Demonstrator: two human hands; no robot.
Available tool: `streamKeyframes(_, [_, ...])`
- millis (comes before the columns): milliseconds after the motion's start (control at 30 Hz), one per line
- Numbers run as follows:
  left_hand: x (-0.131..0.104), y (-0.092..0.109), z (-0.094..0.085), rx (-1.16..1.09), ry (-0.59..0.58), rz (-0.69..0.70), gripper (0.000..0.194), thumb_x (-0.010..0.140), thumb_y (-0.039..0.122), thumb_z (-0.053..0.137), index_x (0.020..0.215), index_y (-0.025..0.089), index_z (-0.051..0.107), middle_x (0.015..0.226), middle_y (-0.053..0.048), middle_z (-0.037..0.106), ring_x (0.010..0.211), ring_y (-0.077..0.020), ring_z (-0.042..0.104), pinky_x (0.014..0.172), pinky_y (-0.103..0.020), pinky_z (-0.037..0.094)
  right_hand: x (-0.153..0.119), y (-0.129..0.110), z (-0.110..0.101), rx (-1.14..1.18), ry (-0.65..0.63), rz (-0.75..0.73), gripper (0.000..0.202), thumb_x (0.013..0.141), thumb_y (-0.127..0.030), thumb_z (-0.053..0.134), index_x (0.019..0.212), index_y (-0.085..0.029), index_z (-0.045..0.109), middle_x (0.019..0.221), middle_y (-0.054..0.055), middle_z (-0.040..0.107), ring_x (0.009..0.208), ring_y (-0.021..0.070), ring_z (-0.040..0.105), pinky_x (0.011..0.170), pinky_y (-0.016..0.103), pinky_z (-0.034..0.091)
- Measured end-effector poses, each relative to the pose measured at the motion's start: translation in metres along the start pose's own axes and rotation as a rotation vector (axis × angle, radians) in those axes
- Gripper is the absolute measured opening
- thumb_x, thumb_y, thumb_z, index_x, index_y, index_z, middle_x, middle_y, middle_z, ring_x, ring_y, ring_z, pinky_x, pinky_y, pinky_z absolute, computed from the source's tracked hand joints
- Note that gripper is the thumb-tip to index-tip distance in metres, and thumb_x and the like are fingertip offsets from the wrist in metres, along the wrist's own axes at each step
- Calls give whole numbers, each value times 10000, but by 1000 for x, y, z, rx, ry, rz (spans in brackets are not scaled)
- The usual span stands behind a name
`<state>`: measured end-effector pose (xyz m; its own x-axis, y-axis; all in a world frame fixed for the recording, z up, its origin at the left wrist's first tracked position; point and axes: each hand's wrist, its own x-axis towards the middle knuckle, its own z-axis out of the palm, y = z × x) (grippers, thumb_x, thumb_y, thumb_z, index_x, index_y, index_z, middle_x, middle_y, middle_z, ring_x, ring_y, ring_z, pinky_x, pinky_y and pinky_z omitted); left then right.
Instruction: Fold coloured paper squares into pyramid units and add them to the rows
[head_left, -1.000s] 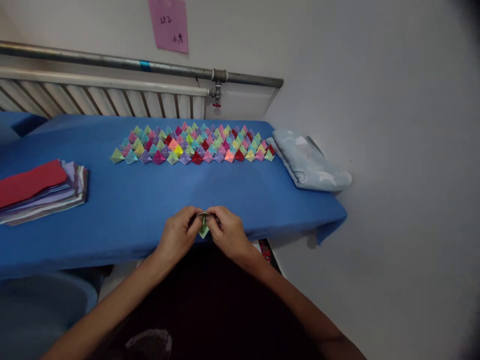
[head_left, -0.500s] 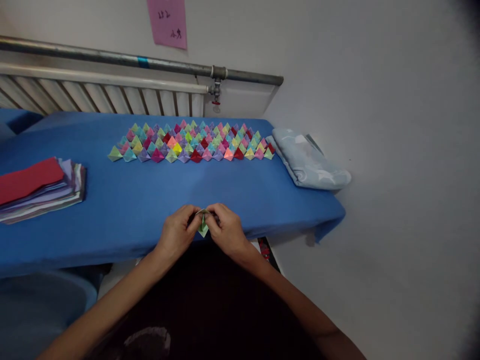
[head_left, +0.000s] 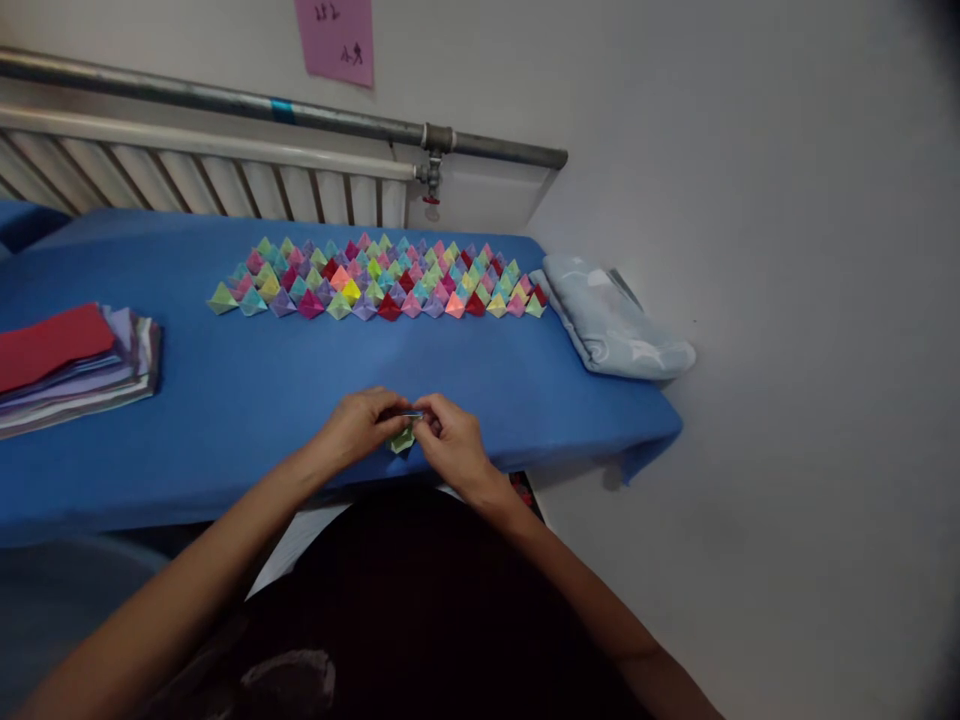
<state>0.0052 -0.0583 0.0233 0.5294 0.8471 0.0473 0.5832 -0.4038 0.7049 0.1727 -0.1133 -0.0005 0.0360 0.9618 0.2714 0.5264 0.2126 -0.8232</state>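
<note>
A small folded piece of light green paper (head_left: 402, 440) is pinched between my two hands near the front edge of the blue-covered table (head_left: 315, 380). My left hand (head_left: 367, 422) has its thumb and fingers closed on the paper's left side. From the right, my right hand (head_left: 450, 435) grips it with thumb and forefinger. The fingers hide much of the paper, and its exact shape cannot be made out. Beyond the hands, several rows of folded paper pieces (head_left: 411, 306) in many colours stand with their points up.
On the left lies a stack of coloured paper or cloth sheets (head_left: 56, 345), red on top. A folded pale blue cloth (head_left: 619, 330) rests at the table's right end, beside the wall. Behind the table run a radiator (head_left: 225, 180) and a metal pipe (head_left: 360, 122).
The green paper has turned in my fingers, and less of its pointed lower part shows. Both hands have shifted slightly upward in the view. The rows of folded pieces look unchanged.
</note>
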Motion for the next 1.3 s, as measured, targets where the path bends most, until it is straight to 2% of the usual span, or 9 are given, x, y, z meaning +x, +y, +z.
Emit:
streamKeyframes(133, [-2, -3, -1, -100, 126, -68, 338, 800, 334, 595, 1090, 196, 698, 997, -54, 713, 845, -192, 681, 783, -328, 551, 0, 4, 1, -24, 37, 29, 181, 804, -196, 512, 920, -217, 648, 727, -28, 581, 645, 123, 521, 624, 241, 402])
streamKeyframes(267, [-25, -3, -3, -79, 292, -127, 317, 806, 370, 573, 1049, 201, 689, 975, -54, 709, 824, -198, 677, 783, -356, 569, -3, -2, -2, 6, 5, 82, 114, 834, -242, 540, 896, -223, 634, 691, -38, 578, 631, 125, 526, 624, 242, 410])
streamKeyframes(367, [-46, -4, -2, -74, 317, -118, 311, 811, 390, 565, 1034, 205, 677, 958, -56, 709, 853, -211, 679, 817, -380, 568, -5, -4, -8, 32, 5, 88, 134, 875, -301, 546, 928, -221, 640, 701, -32, 599, 631, 129, 545, 650, 254, 432])
streamKeyframes(500, [-59, -5, 4, -27, 303, -81, 362, 794, 418, 618, 1073, 191, 656, 1000, -76, 706, 937, -240, 675, 883, -416, 540, -3, 3, -19, -113, 46, -46, 221, 851, -177, 501, 996, -204, 666, 925, 44, 701, 830, 178, 612, 807, 318, 461])
streamKeyframes(633, [-55, -5, 16, 79, 250, -45, 404, 772, 413, 702, 1117, 211, 642, 991, -58, 712, 954, -257, 658, 902, -441, 506, -2, 6, -19, -261, -74, -115, 387, 776, -87, 543, 1119, -210, 673, 1012, 53, 733, 958, 220, 611, 910, 385, 412])
streamKeyframes(833, [-44, -15, 22, 139, 295, -28, 270, 836, 259, 619, 1098, 194, 636, 982, -73, 711, 969, -257, 652, 897, -418, 494, -13, 1, -14, -242, -137, -103, 298, 847, -156, 599, 1127, -224, 674, 882, 12, 721, 860, 187, 617, 879, 365, 391])
streamKeyframes(933, [-44, -20, 17, 158, 371, -65, 272, 839, 216, 581, 1105, 190, 633, 992, -77, 712, 959, -251, 657, 922, -421, 493, -19, 3, -15, -162, -120, -123, 279, 836, -145, 615, 1098, -220, 678, 826, -4, 699, 823, 172, 617, 875, 358, 413])
streamKeyframes(1067, [-49, -23, 12, 117, 419, -106, 282, 840, 201, 532, 1104, 189, 630, 1017, -81, 711, 978, -243, 660, 940, -422, 504, -17, 7, -19, -54, -30, -106, 262, 836, -143, 603, 1079, -211, 673, 972, 35, 694, 868, 163, 620, 826, 316, 477])
streamKeyframes(1300, [-46, -27, 6, 34, 446, -138, 283, 833, 297, 525, 1074, 203, 640, 998, -74, 718, 938, -234, 677, 910, -420, 535, -5, -1, -30, -80, -263, -341, 221, 880, -143, 555, 1037, -223, 689, 939, 35, 689, 891, 161, 633, 839, 306, 505])
